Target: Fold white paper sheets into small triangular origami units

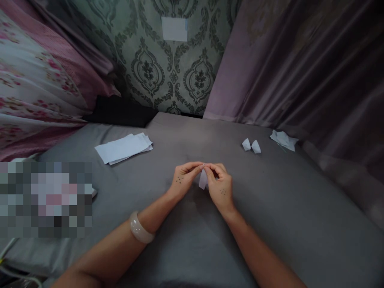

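Note:
My left hand [183,179] and my right hand [220,185] meet over the middle of a grey fabric surface [270,208]. Both pinch a small white paper strip [203,179] between their fingertips; it hangs down between the hands. A pale bangle [140,229] sits on my left wrist. A stack of white paper sheets [123,148] lies to the far left of my hands. Two small folded paper pieces [251,145] stand to the far right.
More crumpled paper scraps [283,139] lie at the far right edge by a mauve curtain [300,72]. Patterned wallpaper [174,76] with a white note [174,29] fills the back. Floral fabric [33,88] hangs at the left. A blurred patch covers the lower left.

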Action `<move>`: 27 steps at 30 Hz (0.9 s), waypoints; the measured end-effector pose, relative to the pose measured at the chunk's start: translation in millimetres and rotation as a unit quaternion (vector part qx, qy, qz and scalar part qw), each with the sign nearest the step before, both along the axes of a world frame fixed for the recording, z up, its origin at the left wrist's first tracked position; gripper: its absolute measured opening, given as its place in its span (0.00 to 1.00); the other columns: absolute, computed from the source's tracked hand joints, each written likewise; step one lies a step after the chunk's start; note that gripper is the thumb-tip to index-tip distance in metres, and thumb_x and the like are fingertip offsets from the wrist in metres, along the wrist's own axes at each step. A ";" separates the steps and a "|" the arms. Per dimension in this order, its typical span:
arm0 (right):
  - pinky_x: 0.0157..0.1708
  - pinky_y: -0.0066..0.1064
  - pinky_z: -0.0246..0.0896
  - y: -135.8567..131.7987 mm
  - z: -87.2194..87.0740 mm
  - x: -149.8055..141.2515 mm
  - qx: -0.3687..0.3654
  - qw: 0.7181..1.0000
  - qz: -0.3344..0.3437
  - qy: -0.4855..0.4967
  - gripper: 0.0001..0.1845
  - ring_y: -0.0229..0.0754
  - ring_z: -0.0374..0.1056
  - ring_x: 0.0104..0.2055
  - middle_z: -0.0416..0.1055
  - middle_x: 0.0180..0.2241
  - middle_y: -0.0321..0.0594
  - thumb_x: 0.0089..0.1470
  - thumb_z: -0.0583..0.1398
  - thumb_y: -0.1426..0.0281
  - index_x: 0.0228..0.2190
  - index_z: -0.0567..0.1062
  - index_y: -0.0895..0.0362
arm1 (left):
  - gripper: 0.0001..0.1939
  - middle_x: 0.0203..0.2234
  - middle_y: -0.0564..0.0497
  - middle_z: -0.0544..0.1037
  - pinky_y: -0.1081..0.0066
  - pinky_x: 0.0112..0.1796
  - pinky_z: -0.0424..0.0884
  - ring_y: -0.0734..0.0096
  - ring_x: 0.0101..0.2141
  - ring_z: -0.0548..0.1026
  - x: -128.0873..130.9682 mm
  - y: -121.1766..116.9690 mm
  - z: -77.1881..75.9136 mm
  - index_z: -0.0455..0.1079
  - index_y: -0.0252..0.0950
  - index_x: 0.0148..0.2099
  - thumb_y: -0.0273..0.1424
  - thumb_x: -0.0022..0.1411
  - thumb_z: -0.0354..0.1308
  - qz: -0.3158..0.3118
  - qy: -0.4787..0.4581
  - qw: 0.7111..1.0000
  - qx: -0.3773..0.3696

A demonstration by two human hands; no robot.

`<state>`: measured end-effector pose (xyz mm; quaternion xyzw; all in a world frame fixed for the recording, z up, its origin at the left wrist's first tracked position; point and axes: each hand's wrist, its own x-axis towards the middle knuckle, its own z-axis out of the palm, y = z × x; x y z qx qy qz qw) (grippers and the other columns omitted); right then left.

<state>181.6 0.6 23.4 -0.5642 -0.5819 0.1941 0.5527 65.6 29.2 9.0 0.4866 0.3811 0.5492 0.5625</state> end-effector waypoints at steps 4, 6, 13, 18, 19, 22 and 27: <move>0.37 0.32 0.63 0.5 -2.4 0.7 -0.010 1.000 0.003 -0.013 0.09 0.39 0.67 0.35 0.70 0.31 0.40 0.57 0.56 0.68 0.30 0.76 0.57 | 0.09 0.32 0.48 0.82 0.68 0.41 0.71 0.66 0.35 0.77 -1.0 -0.2 1.8 0.79 0.35 0.35 0.35 0.54 0.63 -0.003 0.021 1.000 0.008; 0.37 0.31 0.63 0.4 -4.1 0.0 -0.015 1.000 0.007 -0.011 0.09 0.39 0.67 0.35 0.70 0.31 0.40 0.57 0.56 0.68 0.30 0.75 0.57 | 0.09 0.30 0.49 0.81 0.69 0.40 0.71 0.68 0.33 0.76 -1.3 0.0 2.4 0.79 0.35 0.34 0.35 0.53 0.63 0.005 0.028 1.000 0.007; 0.34 0.30 0.63 -1.0 -8.7 -2.9 -0.034 0.999 0.018 0.008 0.08 0.39 0.68 0.34 0.71 0.31 0.40 0.55 0.58 0.68 0.32 0.77 0.57 | 0.08 0.26 0.50 0.80 0.71 0.35 0.70 0.70 0.29 0.75 -1.2 1.2 1.0 0.78 0.35 0.31 0.35 0.52 0.63 0.059 0.053 0.997 0.001; 0.34 0.31 0.63 -1.8 -9.0 -2.2 -0.047 0.998 0.025 0.014 0.09 0.39 0.68 0.33 0.72 0.30 0.40 0.54 0.59 0.67 0.30 0.78 0.57 | 0.09 0.26 0.50 0.80 0.72 0.32 0.69 0.71 0.28 0.74 -3.1 2.3 1.9 0.78 0.35 0.31 0.36 0.52 0.63 0.065 0.050 0.997 -0.014; 0.34 0.31 0.63 -1.7 -9.2 -1.7 -0.053 0.998 0.031 0.015 0.09 0.39 0.68 0.33 0.72 0.30 0.40 0.54 0.58 0.67 0.29 0.78 0.57 | 0.10 0.26 0.50 0.80 0.73 0.32 0.68 0.71 0.28 0.74 -3.7 2.6 2.0 0.78 0.35 0.31 0.36 0.52 0.63 0.062 0.046 0.997 -0.017; 0.33 0.31 0.62 -0.9 -10.4 0.1 -0.072 0.995 0.055 0.028 0.10 0.39 0.67 0.32 0.71 0.29 0.40 0.54 0.58 0.65 0.28 0.78 0.57 | 0.10 0.25 0.50 0.80 0.74 0.30 0.68 0.73 0.26 0.73 -4.7 3.6 1.5 0.78 0.34 0.31 0.37 0.52 0.64 0.050 0.035 0.998 -0.030; 0.32 0.31 0.61 -1.0 -13.0 1.3 -0.092 0.991 0.067 0.071 0.11 0.39 0.67 0.31 0.72 0.28 0.39 0.53 0.59 0.64 0.28 0.78 0.57 | 0.12 0.24 0.50 0.79 0.74 0.28 0.66 0.73 0.25 0.72 -3.9 3.3 1.3 0.78 0.33 0.31 0.38 0.52 0.64 0.029 0.021 0.998 -0.048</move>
